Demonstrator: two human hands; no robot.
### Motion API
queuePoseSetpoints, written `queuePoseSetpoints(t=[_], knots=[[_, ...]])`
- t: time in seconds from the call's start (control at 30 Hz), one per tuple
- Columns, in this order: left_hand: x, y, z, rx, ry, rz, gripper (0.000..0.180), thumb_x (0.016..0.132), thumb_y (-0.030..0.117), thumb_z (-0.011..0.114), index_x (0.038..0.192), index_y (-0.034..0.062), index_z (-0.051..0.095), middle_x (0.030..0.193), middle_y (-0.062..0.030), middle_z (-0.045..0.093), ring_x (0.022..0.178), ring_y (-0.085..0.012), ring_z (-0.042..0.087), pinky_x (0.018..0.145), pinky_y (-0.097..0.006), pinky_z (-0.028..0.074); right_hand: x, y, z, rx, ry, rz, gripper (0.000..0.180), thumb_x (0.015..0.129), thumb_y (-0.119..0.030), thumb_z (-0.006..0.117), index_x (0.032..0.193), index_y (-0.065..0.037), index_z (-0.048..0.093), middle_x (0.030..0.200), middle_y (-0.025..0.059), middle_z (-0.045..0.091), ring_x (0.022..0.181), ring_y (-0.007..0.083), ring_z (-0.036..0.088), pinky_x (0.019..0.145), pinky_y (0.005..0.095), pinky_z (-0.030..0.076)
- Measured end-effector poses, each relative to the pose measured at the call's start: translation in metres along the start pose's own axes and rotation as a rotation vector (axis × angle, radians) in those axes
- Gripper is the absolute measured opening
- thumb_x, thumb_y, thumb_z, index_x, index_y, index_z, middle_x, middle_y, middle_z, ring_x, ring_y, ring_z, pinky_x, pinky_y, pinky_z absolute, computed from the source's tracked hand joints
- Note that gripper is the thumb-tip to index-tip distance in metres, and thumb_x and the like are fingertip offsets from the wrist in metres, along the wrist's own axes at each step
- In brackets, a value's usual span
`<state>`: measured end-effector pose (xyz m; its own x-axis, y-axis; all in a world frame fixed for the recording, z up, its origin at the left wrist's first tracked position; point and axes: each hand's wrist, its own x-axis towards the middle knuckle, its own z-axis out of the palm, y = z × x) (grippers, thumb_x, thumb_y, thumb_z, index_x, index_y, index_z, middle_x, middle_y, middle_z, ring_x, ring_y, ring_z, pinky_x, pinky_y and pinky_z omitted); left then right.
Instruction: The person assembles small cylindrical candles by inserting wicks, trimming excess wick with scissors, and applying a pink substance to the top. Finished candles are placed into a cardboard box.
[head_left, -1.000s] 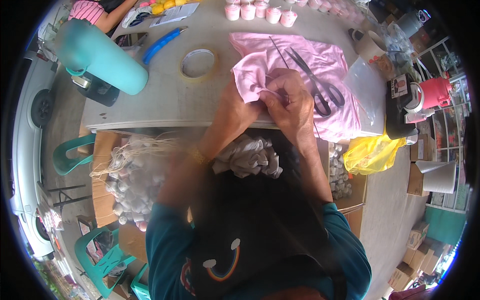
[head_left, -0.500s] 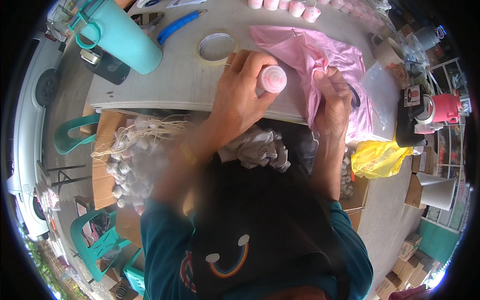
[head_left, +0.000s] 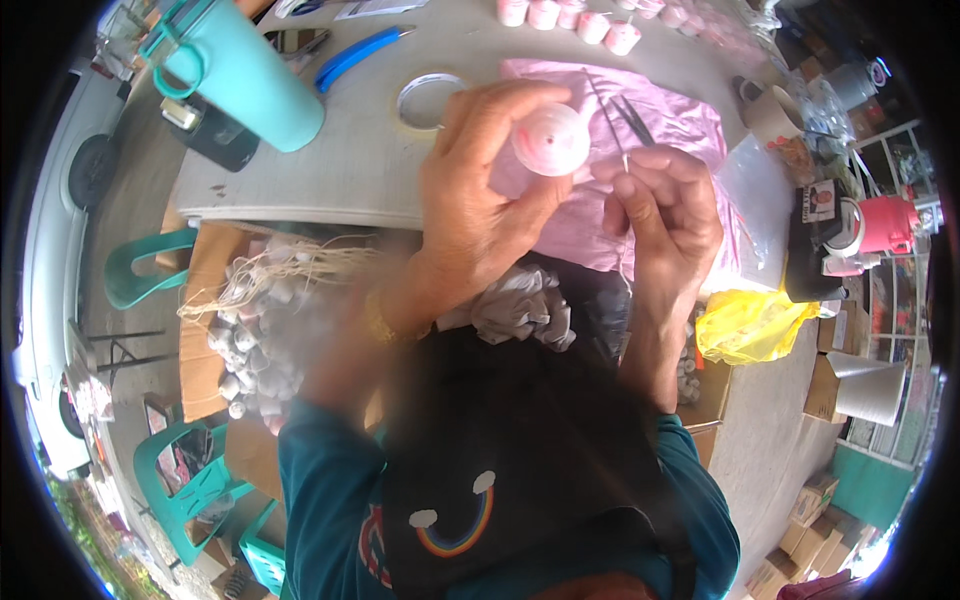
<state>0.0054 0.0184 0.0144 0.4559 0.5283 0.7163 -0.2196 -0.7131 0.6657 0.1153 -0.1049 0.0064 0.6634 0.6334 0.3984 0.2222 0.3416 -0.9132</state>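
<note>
My left hand [head_left: 478,185] is closed around a pink-and-white candle [head_left: 551,142], its round end facing up with a small dark hole at the middle. Close to its right, my right hand [head_left: 668,205] pinches a thin dark rod [head_left: 606,112] with a pale lower end, between thumb and fingers. The rod slants up and away over a pink cloth [head_left: 680,100] spread on the table. On that cloth lies a dark tool with two narrow prongs [head_left: 634,121], partly hidden by my right hand.
Several pink-and-white candles [head_left: 592,27] stand along the table's far side. A tape roll [head_left: 402,103], blue cutter knife [head_left: 360,58] and teal tumbler [head_left: 245,80] are at left. Below the edge sits a box of white pieces [head_left: 195,365]; a yellow bag [head_left: 755,328] hangs at right.
My right hand has let go of the pink cloth, which now lies flatter, and pinches the thin rod. My left hand has tilted the candle, showing its holed end.
</note>
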Motion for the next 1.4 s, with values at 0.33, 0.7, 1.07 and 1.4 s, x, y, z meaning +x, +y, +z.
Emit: queuePoseSetpoints(t=[0.33, 0.7, 1.07, 1.4], knots=[[0.016, 0.005, 0.029, 0.122, 0.048, 0.328, 0.047, 0.065, -0.005, 0.074, 0.109, 0.0069, 0.065, 0.104, -0.0089, 0.062, 0.093, -0.0252, 0.057, 0.079, -0.034, 0.047, 0.005, -0.011, -0.023, -0.320, 0.076, -0.424, 0.013, 0.081, 0.006, 0.067, 0.092, -0.001, 0.064, 0.088, 0.0084, 0.066, 0.075, 0.0135, 0.059, 0.065, 0.0250, 0.047], [-0.001, 0.014, 0.039, -0.308, -0.119, -0.083, 0.050, 0.077, -0.006, 0.073, 0.123, 0.0000, 0.054, 0.117, -0.0066, 0.058, 0.105, -0.0119, 0.056, 0.090, -0.026, 0.048, -0.002, -0.017, -0.026, -0.525, 0.142, -0.423, 0.011, 0.082, 0.000, 0.069, 0.091, -0.002, 0.062, 0.082, 0.0072, 0.062, 0.072, 0.0146, 0.061, 0.063, 0.0255, 0.048], [-0.014, -0.004, 0.031, -0.144, -0.116, -0.137, 0.046, 0.078, -0.010, 0.068, 0.121, 0.0011, 0.055, 0.121, -0.0062, 0.050, 0.109, -0.0138, 0.053, 0.094, -0.028, 0.050, 0.028, 0.006, -0.036, -0.739, 0.115, -0.232, 0.014, 0.086, -0.003, 0.058, 0.094, -0.002, 0.069, 0.088, 0.0079, 0.068, 0.075, 0.0139, 0.063, 0.071, 0.0270, 0.049], [-0.032, -0.040, 0.020, -0.074, -0.193, -0.392, 0.042, 0.083, -0.006, 0.065, 0.123, -0.0002, 0.052, 0.119, -0.0072, 0.050, 0.111, -0.0150, 0.054, 0.097, -0.029, 0.046, 0.069, 0.025, -0.094, -1.351, 0.177, -0.087, 0.014, 0.083, -0.020, 0.066, 0.092, -0.011, 0.072, 0.088, 0.0085, 0.070, 0.072, 0.0282, 0.067, 0.068, 0.0354, 0.052]])
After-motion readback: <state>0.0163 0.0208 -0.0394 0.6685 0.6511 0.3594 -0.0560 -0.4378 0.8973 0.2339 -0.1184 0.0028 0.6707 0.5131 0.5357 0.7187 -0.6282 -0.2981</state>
